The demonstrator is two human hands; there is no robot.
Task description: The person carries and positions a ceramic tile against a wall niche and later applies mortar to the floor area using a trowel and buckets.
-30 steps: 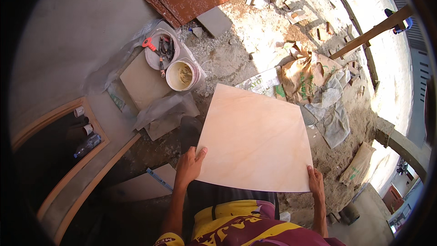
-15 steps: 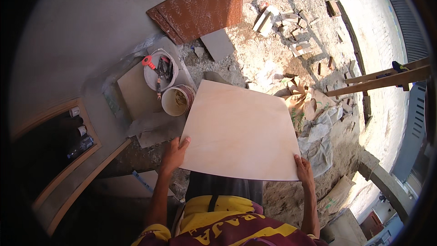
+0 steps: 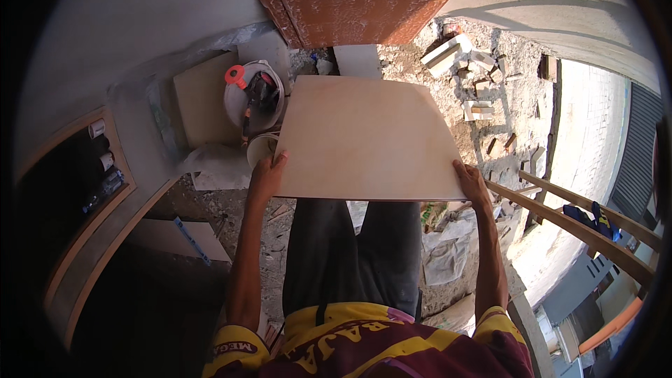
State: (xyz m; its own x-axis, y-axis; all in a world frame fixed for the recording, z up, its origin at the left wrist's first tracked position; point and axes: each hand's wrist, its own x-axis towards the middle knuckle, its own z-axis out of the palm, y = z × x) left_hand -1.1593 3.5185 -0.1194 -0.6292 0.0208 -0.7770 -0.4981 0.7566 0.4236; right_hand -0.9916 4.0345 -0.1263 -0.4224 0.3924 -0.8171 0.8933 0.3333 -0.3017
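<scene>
Left hand [image 3: 266, 178] and right hand [image 3: 472, 182] pinch the pale tile [image 3: 367, 140] by its near corners;
the wide hold probably balances it, its bulk reaching ahead of the grip; since half a second ago it has risen in view, hiding more of the small bucket [image 3: 259, 150] just beyond the left hand; more of the dark trousers [image 3: 322, 259] shows below.

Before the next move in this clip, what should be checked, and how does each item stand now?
1. Left hand on the tile: ok, at its left edge.
2. Right hand on the tile: ok, at its near right corner.
3. Upper face uncracked: ok, no crack visible.
4. Underside sound: cannot tell, hidden.
5. Tile apart from the small bucket: cannot tell, they overlap in view.
6. Surroundings free of rubble: not ok, broken pieces lie beyond.
</scene>
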